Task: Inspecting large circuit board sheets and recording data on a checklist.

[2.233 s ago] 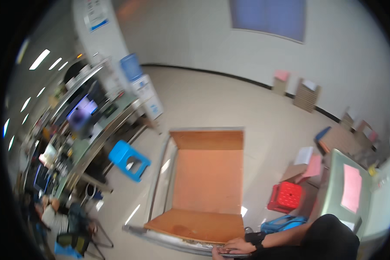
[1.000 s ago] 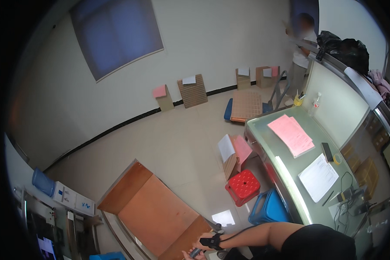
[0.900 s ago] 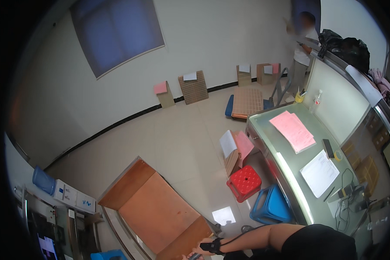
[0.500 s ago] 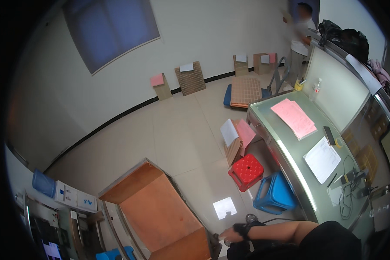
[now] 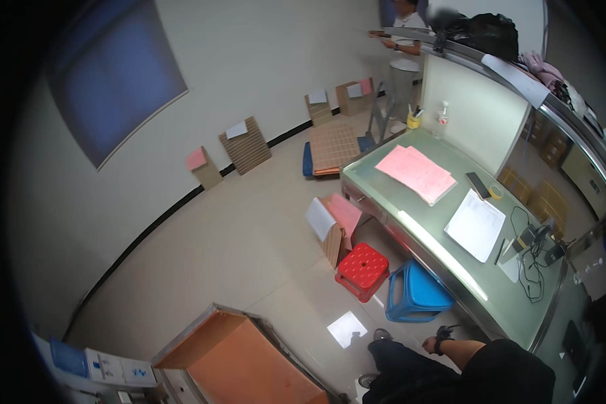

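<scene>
My right hand (image 5: 430,345) hangs low beside the desk, near my dark trousers (image 5: 411,369) and the blue stool (image 5: 424,294). A black band (image 5: 440,346) circles its wrist, and a small dark thing (image 5: 445,331) shows just beyond it; I cannot tell whether the hand holds that. The fingers are too small and partly hidden to read. My left hand is out of view. On the green-topped desk (image 5: 384,192) lie pink sheets (image 5: 416,174), white papers (image 5: 475,225), a dark phone-like slab (image 5: 478,185), a yellow tape roll (image 5: 495,192) and tangled black cables (image 5: 533,262).
A red stool (image 5: 362,269) stands beside folded cardboard (image 5: 330,246). An orange-lined open box (image 5: 239,357) occupies the lower left. Cardboard pieces (image 5: 247,147) lean along the wall; a stack (image 5: 334,148) lies near the desk. Another person (image 5: 402,57) stands behind the desk's far end.
My view has shifted. My right hand has drawn back from beside the orange-lined box toward the desk. The other person's arms have changed position.
</scene>
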`<state>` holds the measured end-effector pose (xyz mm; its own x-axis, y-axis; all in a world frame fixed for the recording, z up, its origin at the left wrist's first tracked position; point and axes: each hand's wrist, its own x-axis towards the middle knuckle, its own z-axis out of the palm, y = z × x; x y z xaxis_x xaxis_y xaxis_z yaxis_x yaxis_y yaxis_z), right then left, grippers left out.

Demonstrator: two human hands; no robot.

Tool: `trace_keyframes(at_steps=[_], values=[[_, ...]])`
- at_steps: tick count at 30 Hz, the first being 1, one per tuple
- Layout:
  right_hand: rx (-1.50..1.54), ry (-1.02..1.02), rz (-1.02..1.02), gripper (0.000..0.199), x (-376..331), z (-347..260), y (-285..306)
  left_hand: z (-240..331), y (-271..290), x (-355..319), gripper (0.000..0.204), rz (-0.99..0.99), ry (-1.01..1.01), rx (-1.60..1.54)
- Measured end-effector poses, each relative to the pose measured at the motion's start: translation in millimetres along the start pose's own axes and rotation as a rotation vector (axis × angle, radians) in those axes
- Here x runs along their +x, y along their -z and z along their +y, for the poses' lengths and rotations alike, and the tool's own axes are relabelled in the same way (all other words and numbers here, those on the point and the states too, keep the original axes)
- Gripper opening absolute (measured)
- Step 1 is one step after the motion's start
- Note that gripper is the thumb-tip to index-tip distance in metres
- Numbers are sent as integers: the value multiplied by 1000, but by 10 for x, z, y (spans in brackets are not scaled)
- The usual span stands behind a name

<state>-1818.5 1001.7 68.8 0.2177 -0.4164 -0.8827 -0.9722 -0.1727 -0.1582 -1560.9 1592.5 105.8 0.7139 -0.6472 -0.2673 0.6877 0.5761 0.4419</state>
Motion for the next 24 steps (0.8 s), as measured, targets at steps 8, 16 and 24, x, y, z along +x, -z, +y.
trace_keyframes(at_steps=[8, 16, 24], values=[[-53, 447, 32, 34, 795, -590, -279, 203, -333, 1702, 39, -74, 218, 267], [145, 331, 67, 34, 1509, -1038, 570, 206, -1034, 3481, 38, -148, 321, 532], [292, 345, 308, 34, 1245, -1334, 1537, 2, -1505, 4633, 36, -179, 401, 745]])
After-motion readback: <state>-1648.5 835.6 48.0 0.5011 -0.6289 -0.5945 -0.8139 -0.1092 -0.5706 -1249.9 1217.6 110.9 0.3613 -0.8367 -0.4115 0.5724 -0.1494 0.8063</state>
